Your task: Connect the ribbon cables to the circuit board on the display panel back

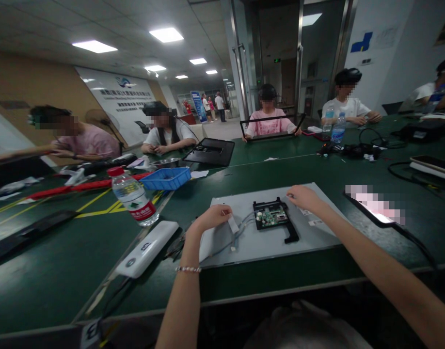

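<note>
A grey flat panel (222, 241) lies on the green table in front of me. On its middle rests a black bracket (291, 231) with a green circuit board (271, 218). Thin grey cables (241, 230) run from the board toward the panel's left side. My left hand (215, 216) is over the panel's left part, its fingers closed on a white strip (233, 224). My right hand (301, 198) is at the panel's upper right, beside the bracket, with fingertips pinched together; what they hold, if anything, is too small to make out.
Left of the panel are a white power bank (148, 249), a red-capped water bottle (133, 198) and a blue tray (166, 179). A phone (371, 208) lies at right. Across the table, a person holds a black frame (272, 137); others sit nearby.
</note>
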A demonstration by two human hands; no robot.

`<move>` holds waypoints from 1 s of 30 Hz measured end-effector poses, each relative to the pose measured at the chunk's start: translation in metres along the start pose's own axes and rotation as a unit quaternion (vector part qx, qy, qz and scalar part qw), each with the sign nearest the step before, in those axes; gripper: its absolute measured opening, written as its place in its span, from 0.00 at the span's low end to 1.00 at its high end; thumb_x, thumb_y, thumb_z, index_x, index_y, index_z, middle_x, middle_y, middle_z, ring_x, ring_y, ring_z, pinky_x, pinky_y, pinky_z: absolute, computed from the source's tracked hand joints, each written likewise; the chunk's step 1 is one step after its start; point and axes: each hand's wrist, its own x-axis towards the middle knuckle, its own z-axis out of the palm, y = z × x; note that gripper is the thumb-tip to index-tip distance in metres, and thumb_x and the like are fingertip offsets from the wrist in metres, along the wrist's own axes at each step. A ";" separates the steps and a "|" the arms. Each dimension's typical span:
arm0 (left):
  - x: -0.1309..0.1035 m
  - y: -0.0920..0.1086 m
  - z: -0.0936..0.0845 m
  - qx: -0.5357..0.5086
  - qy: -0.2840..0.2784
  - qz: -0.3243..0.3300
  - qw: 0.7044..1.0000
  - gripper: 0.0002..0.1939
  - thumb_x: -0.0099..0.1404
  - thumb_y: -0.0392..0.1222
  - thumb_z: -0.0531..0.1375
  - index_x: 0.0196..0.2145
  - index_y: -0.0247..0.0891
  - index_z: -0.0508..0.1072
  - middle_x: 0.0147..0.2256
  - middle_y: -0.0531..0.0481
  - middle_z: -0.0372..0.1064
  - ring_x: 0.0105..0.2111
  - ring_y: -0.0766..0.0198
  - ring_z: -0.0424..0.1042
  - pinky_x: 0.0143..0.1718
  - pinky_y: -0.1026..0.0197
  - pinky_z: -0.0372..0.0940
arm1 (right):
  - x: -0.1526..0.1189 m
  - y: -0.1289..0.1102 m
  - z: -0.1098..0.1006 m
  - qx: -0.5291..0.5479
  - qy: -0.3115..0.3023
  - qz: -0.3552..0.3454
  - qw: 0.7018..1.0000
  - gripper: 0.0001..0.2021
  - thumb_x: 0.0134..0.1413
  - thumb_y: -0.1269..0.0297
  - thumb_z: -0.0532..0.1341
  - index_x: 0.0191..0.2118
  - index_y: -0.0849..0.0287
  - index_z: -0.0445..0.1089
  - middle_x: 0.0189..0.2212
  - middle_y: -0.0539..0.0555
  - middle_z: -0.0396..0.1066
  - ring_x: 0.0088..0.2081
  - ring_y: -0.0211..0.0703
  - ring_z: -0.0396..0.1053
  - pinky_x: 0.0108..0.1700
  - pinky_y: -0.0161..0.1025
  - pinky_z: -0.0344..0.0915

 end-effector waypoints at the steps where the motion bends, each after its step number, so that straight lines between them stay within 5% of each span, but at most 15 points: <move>1: 0.000 0.000 0.000 0.014 0.014 -0.006 1.000 0.12 0.61 0.43 0.52 0.33 0.35 0.72 0.31 0.49 0.71 0.32 0.63 0.69 0.35 0.64 0.62 | 0.000 0.000 0.000 0.001 0.001 -0.002 1.000 0.13 0.59 0.66 0.53 0.41 0.61 0.74 0.41 0.60 0.73 0.43 0.45 0.69 0.43 0.34 0.60; 5: 0.003 -0.001 0.002 0.080 0.042 -0.040 0.995 0.10 0.60 0.38 0.52 0.34 0.35 0.72 0.32 0.48 0.71 0.33 0.62 0.70 0.37 0.63 0.63 | -0.001 -0.001 -0.002 0.005 -0.006 0.008 1.000 0.12 0.58 0.67 0.54 0.41 0.62 0.74 0.41 0.60 0.74 0.44 0.45 0.69 0.44 0.34 0.60; 10: 0.011 0.015 -0.001 0.179 0.067 -0.096 0.977 0.16 0.59 0.36 0.54 0.46 0.35 0.69 0.44 0.44 0.69 0.43 0.59 0.70 0.45 0.61 0.62 | -0.001 -0.004 -0.005 -0.002 -0.019 0.023 1.000 0.13 0.58 0.66 0.54 0.41 0.62 0.75 0.38 0.61 0.75 0.43 0.47 0.70 0.43 0.35 0.60; 15: 0.032 0.060 0.002 0.203 0.089 -0.036 0.974 0.20 0.64 0.42 0.53 0.52 0.33 0.64 0.50 0.40 0.65 0.51 0.55 0.64 0.52 0.57 0.58 | 0.000 -0.006 -0.007 -0.014 -0.032 0.047 0.998 0.13 0.58 0.66 0.54 0.40 0.62 0.76 0.37 0.62 0.75 0.41 0.47 0.71 0.42 0.36 0.61; 19: 0.048 0.083 0.024 0.160 0.086 0.037 0.983 0.24 0.68 0.49 0.49 0.57 0.33 0.59 0.54 0.40 0.61 0.54 0.56 0.61 0.55 0.58 0.56 | 0.000 -0.007 -0.008 -0.021 -0.033 0.050 0.998 0.14 0.59 0.67 0.52 0.40 0.62 0.76 0.37 0.62 0.75 0.42 0.47 0.71 0.42 0.36 0.61; 24: 0.049 0.083 0.053 0.157 0.072 0.020 0.985 0.29 0.67 0.56 0.47 0.58 0.34 0.57 0.56 0.38 0.58 0.54 0.52 0.60 0.53 0.55 0.57 | -0.001 -0.008 -0.008 -0.029 -0.032 0.045 0.998 0.14 0.60 0.67 0.52 0.40 0.63 0.76 0.37 0.62 0.75 0.43 0.47 0.70 0.43 0.35 0.60; 30: 0.048 0.081 0.058 0.154 0.085 0.040 0.984 0.25 0.69 0.55 0.45 0.53 0.35 0.64 0.51 0.39 0.62 0.49 0.54 0.65 0.50 0.56 0.59 | 0.000 -0.010 -0.005 -0.009 0.010 0.034 0.999 0.14 0.61 0.66 0.52 0.43 0.61 0.74 0.42 0.60 0.73 0.46 0.46 0.67 0.46 0.34 0.59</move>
